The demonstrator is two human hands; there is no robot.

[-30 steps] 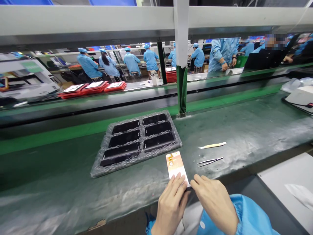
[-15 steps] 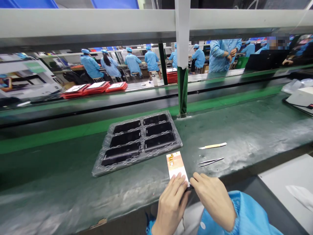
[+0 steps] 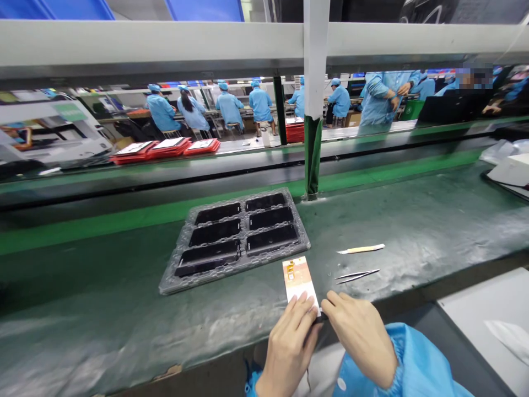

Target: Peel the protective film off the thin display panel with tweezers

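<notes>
My left hand presses its fingers over the lower half of a phone display panel, its thumb along the near edge. This thin panel shows a white and copper-coloured back, with an orange flex cable near its far end. At the panel's lower right corner, my right hand is closed in a pinch. A tiny pale bit shows at its fingertips, but what they hold is hidden. Tweezers lie on the bench just beyond the right hand, and a yellow-handled craft knife lies farther back.
A clear plastic tray with several dark phone screens stands left of the panel. Behind it, a post rises from the green bench. Red stacked trays and several seated co-workers in blue are beyond. A white box stands at right.
The view has shifted slightly, so the background sits a little lower and farther right. Both hands keep nearly the same place on and beside the panel.
</notes>
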